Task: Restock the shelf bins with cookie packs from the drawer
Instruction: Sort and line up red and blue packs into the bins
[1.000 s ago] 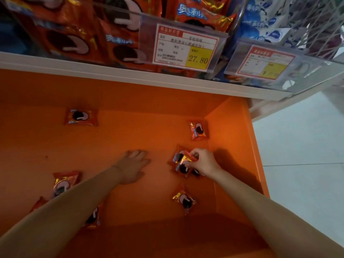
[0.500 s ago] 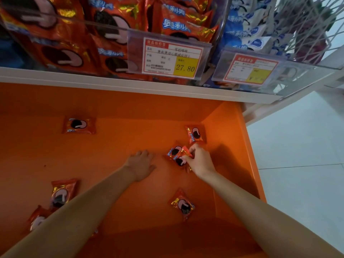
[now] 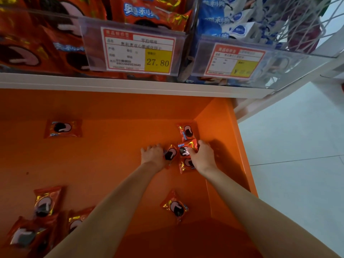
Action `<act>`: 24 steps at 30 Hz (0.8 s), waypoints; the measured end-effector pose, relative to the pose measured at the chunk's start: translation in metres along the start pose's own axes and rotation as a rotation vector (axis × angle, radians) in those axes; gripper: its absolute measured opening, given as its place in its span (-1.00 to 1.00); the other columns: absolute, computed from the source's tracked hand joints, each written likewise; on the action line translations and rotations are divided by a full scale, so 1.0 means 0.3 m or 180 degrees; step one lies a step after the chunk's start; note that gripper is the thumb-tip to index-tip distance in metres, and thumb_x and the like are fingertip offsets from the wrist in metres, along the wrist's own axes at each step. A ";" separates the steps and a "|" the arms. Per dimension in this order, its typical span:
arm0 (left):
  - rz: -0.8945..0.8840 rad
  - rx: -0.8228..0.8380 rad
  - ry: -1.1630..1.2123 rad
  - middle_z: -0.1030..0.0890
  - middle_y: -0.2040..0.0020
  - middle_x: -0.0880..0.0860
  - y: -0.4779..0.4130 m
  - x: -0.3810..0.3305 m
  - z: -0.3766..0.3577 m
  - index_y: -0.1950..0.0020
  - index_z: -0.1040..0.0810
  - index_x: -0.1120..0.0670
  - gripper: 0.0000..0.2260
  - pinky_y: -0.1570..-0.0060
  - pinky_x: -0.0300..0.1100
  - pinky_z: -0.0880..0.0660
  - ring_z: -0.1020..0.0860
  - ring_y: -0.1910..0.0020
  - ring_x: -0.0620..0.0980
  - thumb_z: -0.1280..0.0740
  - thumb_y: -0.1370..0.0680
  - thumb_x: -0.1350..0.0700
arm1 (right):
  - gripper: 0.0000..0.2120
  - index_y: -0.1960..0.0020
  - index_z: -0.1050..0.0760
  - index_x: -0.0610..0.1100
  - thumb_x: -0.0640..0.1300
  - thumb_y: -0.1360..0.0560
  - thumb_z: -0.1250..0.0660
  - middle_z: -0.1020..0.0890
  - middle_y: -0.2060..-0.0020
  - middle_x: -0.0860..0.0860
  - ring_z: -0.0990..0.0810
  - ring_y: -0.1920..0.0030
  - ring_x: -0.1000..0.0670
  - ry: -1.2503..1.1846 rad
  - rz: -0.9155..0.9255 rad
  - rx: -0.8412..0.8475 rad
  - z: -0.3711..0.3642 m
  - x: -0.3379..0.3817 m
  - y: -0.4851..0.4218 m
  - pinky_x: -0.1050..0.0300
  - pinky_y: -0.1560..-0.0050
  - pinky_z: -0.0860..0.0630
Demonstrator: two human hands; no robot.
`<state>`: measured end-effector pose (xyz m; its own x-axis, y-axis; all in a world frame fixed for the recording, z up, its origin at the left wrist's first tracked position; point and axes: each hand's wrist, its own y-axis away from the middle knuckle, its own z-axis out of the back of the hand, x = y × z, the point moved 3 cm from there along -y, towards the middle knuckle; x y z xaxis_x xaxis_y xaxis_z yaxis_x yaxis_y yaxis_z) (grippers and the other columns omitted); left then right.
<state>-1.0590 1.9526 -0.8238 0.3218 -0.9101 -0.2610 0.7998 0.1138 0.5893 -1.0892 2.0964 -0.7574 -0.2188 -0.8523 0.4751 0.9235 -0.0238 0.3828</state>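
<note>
Cookie pack (image 3: 187, 148) looks light, crinkly, slippery, grab sealed edge | right hand (image 3: 202, 157) pinches it | left hand (image 3: 152, 155) at second pack (image 3: 170, 153), grip unclear

Inside the orange box-shaped drawer (image 3: 219, 131), a small red foil cookie pack (image 3: 187, 148) is held in the right hand (image 3: 202, 155), close to the right wall. A second pack (image 3: 170, 153) lies between that hand and the left hand (image 3: 153, 154), just beside the latter. A third pack (image 3: 186, 165) is tucked under the right hand, a fourth pack (image 3: 187, 131) just behind it in the corner. Clear plastic shelf bins (image 3: 89, 27) are mounted above and behind.
</note>
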 end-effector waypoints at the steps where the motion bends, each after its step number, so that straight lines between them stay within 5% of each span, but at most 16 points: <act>1: -0.0025 0.0002 -0.0031 -0.47 -0.30 0.11 0.002 -0.008 -0.003 -0.33 -0.37 0.11 -0.47 -0.31 0.01 -0.23 -0.36 -0.34 0.10 -0.36 -0.49 -0.16 | -0.68 -0.27 -0.43 -0.22 -0.10 -0.57 -0.30 -0.50 -0.18 -0.10 -0.46 -0.25 -0.09 -0.0011 0.0009 -0.0015 0.006 -0.001 -0.001 0.15 -0.18 -0.41; 11: -0.0144 -0.0323 0.0566 -0.57 -0.17 0.09 0.108 0.045 0.072 -0.30 -0.43 0.05 -0.61 -0.24 0.00 -0.31 -0.49 -0.20 0.10 -0.27 -0.56 -0.13 | -0.77 -0.10 -0.46 -0.22 -0.08 -0.56 -0.31 -0.59 -0.05 -0.10 -0.58 -0.10 -0.10 -0.0211 0.0116 0.0001 0.087 0.050 0.037 0.14 0.02 -0.50; 16: -0.0272 -0.0660 0.1518 -0.63 0.11 0.07 0.211 0.061 0.182 -0.20 -0.50 0.08 -0.65 0.19 -0.06 -0.59 -0.62 0.17 0.04 -0.35 -0.53 -0.11 | -0.81 0.02 -0.41 -0.13 -0.01 -0.55 -0.32 -0.55 0.11 -0.05 -0.56 0.08 -0.05 -0.0581 0.0249 0.0288 0.152 0.126 0.091 0.22 0.19 -0.43; 20: -0.0450 -0.1109 0.2127 -0.63 0.16 0.05 0.327 0.075 0.297 -0.18 -0.48 0.11 -0.67 0.34 -0.11 -0.57 -0.62 0.26 0.00 -0.39 -0.51 -0.03 | -0.72 -0.17 -0.34 -0.02 -0.02 -0.53 -0.35 -0.62 0.11 -0.01 -0.67 0.09 -0.09 -0.1336 0.0394 0.0747 0.224 0.181 0.155 0.02 -0.03 -0.59; 24: -0.0710 -0.1466 0.2332 -0.60 0.17 -0.03 0.453 0.060 0.404 -0.10 -0.48 0.04 -0.77 0.41 -0.26 -0.51 -0.58 0.31 -0.11 -0.40 -0.51 0.01 | -0.64 -0.16 -0.37 0.10 0.04 -0.45 -0.43 -0.58 -0.09 0.00 -0.62 -0.06 0.00 -0.1477 0.0585 0.1024 0.281 0.215 0.220 -0.06 -0.18 -0.54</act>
<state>-1.0058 1.9034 -0.6556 0.2513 -0.4653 -0.8488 0.9559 0.2568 0.1422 -1.0688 2.0838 -0.6346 -0.2461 -0.5083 0.8253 0.8333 0.3240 0.4480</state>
